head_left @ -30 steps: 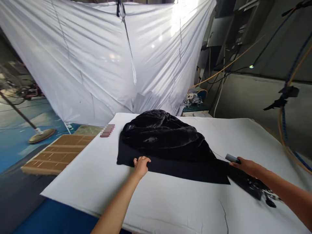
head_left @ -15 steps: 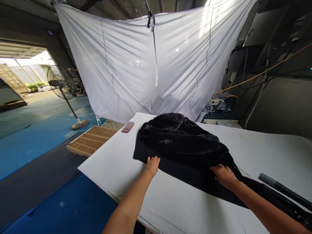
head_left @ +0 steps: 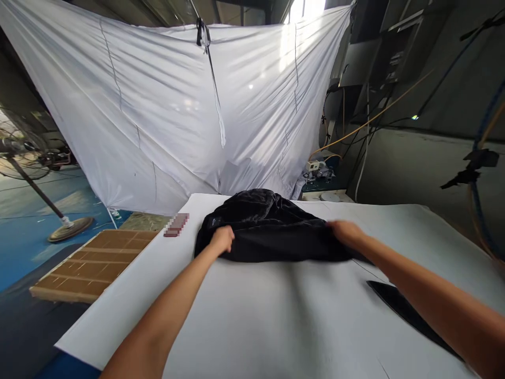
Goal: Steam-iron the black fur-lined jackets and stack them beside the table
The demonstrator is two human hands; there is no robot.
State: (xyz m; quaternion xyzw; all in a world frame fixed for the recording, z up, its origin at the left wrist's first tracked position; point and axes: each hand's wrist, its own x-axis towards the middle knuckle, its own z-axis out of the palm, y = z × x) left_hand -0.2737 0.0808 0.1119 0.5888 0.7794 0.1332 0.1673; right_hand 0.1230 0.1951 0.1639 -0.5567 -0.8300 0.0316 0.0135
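A black garment (head_left: 276,239) with a plush inner side lies bunched on the white table (head_left: 252,321). A small label (head_left: 214,222) shows near its left end. My left hand (head_left: 223,240) is closed on the garment's near edge at the left. At the right end of the same edge, my right hand (head_left: 344,231) grips the cloth, slightly blurred. The near part of the garment is lifted and folded back over the plush side. Beneath my right forearm lies a dark, pointed piece (head_left: 410,310), partly hidden.
A blurred reddish object (head_left: 176,225) lies at the table's left edge. Beside the table is a cardboard box (head_left: 94,260), with a standing fan (head_left: 35,179) farther left. A white sheet (head_left: 165,116) hangs behind. Cables (head_left: 477,173) hang at the right.
Both hands have closed on the garment's near edge and carried it up and away from me, folding it over. The view has turned right. The black rod at the right is out of view.
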